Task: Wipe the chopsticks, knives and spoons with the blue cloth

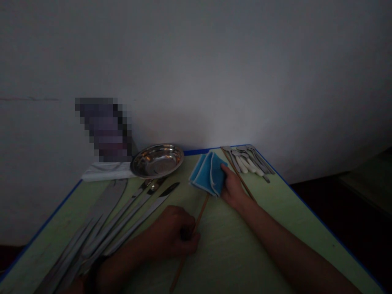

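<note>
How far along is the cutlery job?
Done: spoons lie in a row at the far right corner; whether they've been wiped, can't tell. In hand: left hand grips a stick, right hand pinches the cloth over its far end. Left, likely: a second stick beside the right hand and the knives on the left.

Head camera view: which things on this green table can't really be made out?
- Object at the back left: blurred into blocks.
- Long metal utensils: near ends cut off by the bottom edge.
- Thin wooden stick: far end hidden under the blue cloth, middle hidden inside the left hand.
- Right hand: fingertips hidden behind the cloth.
- Small cutlery at the far right: too dim and small to count.
</note>
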### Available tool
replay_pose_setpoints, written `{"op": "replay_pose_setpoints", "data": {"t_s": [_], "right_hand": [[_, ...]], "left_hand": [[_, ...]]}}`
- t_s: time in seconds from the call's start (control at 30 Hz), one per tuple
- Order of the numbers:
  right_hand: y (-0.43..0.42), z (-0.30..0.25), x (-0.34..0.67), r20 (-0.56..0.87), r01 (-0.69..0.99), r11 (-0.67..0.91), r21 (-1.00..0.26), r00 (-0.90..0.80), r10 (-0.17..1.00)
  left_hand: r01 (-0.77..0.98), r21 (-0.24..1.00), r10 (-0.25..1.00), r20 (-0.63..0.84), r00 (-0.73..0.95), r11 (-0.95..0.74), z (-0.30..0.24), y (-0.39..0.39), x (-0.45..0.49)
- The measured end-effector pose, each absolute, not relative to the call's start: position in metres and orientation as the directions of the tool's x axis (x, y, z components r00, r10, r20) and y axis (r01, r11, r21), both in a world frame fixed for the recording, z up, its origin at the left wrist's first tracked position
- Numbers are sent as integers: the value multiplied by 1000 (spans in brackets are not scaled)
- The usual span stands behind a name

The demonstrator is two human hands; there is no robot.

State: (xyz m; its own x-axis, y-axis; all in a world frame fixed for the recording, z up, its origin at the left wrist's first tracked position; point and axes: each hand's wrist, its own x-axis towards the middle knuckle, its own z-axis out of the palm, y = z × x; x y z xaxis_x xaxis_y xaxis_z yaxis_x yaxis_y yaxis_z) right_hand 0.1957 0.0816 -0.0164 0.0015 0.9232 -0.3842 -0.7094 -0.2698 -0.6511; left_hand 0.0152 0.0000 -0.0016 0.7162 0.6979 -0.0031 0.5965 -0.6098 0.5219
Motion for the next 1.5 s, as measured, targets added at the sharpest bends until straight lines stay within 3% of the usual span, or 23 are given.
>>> {"op": "replay_pose_setpoints", "data": {"t_s": [0.17,0.37,0.7,0.9,1.5], "right_hand": [[79,-19,193,-317,-660,-167,-733,114,941],[73,-23,192,-175,-481,-51,-875,215,961],[67,-15,192,-158,-427,-109,-898,80,984],[74,-25,194,-132,-492,-33,-870,167,977],[81,-27,201,-345,-545,-234,-805,109,932]], "left_hand": [[616,515,723,10,691,-596,-3,0,16],[601,539,719,11,695,-590,-4,1,16],[619,527,730,5,683,-582,-4,1,17],[637,516,740,-11,673,-572,-3,1,18],[641,475,723,-15,691,-603,-6,1,18]]}}
